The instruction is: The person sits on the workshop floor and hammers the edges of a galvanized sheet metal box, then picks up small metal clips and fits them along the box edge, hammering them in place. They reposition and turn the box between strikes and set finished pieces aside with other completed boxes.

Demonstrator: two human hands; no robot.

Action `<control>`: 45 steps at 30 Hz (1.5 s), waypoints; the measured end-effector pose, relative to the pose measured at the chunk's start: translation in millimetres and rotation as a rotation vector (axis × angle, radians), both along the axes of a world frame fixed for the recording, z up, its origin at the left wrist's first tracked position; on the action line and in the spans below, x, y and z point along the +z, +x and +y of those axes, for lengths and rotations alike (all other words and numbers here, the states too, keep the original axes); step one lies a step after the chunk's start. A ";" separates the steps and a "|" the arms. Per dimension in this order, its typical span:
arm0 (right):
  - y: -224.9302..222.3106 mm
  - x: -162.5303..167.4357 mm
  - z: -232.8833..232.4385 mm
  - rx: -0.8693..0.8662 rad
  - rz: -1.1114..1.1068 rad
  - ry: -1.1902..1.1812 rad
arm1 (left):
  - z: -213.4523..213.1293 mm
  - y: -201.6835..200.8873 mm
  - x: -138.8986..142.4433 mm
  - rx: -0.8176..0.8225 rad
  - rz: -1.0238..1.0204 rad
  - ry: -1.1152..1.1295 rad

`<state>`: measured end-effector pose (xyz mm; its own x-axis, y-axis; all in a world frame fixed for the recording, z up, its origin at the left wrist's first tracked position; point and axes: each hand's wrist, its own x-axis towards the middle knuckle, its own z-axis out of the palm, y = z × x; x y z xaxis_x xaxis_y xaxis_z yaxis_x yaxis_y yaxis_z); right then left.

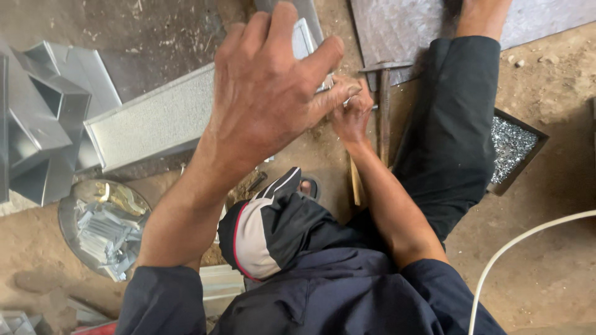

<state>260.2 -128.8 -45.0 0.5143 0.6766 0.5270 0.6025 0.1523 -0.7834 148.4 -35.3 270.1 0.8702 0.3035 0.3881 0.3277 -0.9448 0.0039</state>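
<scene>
My left hand (267, 93) is raised close to the camera, fingers spread over the near end of a long galvanised metal channel (155, 121) that lies on the dirt floor; it seems to grip that end. Its thumb reaches right and meets my right hand (351, 115). The right hand's fingers are curled tight at the channel's end, pinching a small thin metal piece that is mostly hidden. A hammer (385, 111) lies just right of the right hand, its head on a grey metal sheet (403, 31).
Folded sheet-metal duct parts (43, 118) stand at the left. A round tin dish (74, 211) holds metal clips. A dark tray (540, 139) of small shiny fasteners sits right of my leg (453, 124). A white cable (521, 242) curves at the lower right.
</scene>
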 end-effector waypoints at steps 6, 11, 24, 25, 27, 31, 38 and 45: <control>5.7 6.2 -2.8 -0.042 0.112 -0.098 | -0.9 14.6 7.4 -0.034 0.026 -0.013; 7.5 10.4 -9.5 -0.015 0.219 -0.133 | -4.5 23.8 5.2 -0.030 0.087 0.054; -6.1 -62.7 -98.9 0.078 -0.155 -1.138 | -14.5 42.3 5.8 0.031 0.095 0.071; -4.4 -63.7 -98.5 0.007 -0.074 -1.139 | -14.9 44.8 5.8 0.033 0.089 0.063; 4.6 -64.6 -98.2 -0.044 0.039 -1.100 | -15.6 47.5 5.4 0.035 0.084 0.062; 33.4 -27.4 -109.3 -0.015 0.423 -0.979 | -17.0 46.4 4.6 0.025 0.132 0.012; 83.8 36.3 -88.4 0.067 0.887 -0.677 | -16.3 57.1 12.2 0.030 0.141 0.013; 105.4 35.8 -70.0 0.197 1.024 -0.555 | -18.7 58.3 10.2 0.048 0.218 -0.036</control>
